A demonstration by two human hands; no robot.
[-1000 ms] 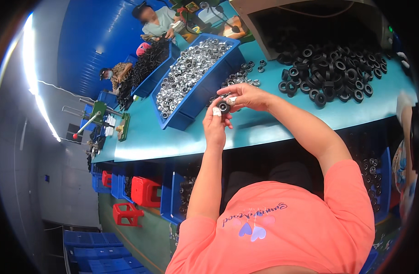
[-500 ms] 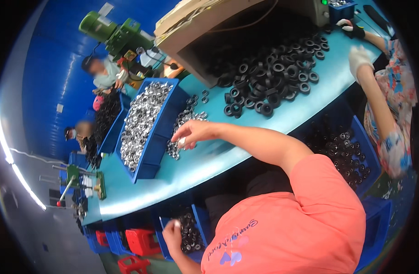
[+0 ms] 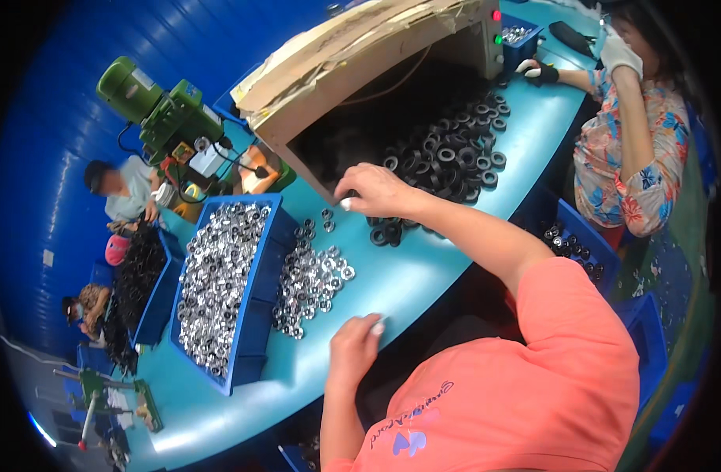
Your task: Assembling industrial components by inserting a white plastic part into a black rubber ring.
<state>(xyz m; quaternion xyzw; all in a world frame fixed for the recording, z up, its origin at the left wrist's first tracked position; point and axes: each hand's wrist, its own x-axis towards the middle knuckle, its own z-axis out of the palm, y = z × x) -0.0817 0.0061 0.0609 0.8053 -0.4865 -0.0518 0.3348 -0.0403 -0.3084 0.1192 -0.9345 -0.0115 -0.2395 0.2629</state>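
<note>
My right hand (image 3: pixel 372 191) is over the far side of the bench, beside the front corner of a box and just left of a pile of black rings (image 3: pixel 443 161). Its fingers curl in toward a white-covered tip; what they hold, if anything, is hidden. Near the bench's front edge, my left hand (image 3: pixel 354 350) is closed in a pinch, with a small pale and dark bit at its fingertips that I cannot make out. Loose silver metal rings (image 3: pixel 317 279) lie between my hands and a blue bin (image 3: pixel 254 322) heaped with similar silver parts.
A cardboard-topped box (image 3: pixel 297 118) stands open behind the black rings. Green machines (image 3: pixel 168 118) and another bin of black parts (image 3: pixel 152 315) are at left. A gloved co-worker (image 3: pixel 636 157) sits at right. Bins (image 3: pixel 592 236) sit below the bench (image 3: pixel 408 275).
My right hand has moved from the loose silver rings toward the black ring pile. My left hand has risen from a low bin to the bench edge. The view has shifted.
</note>
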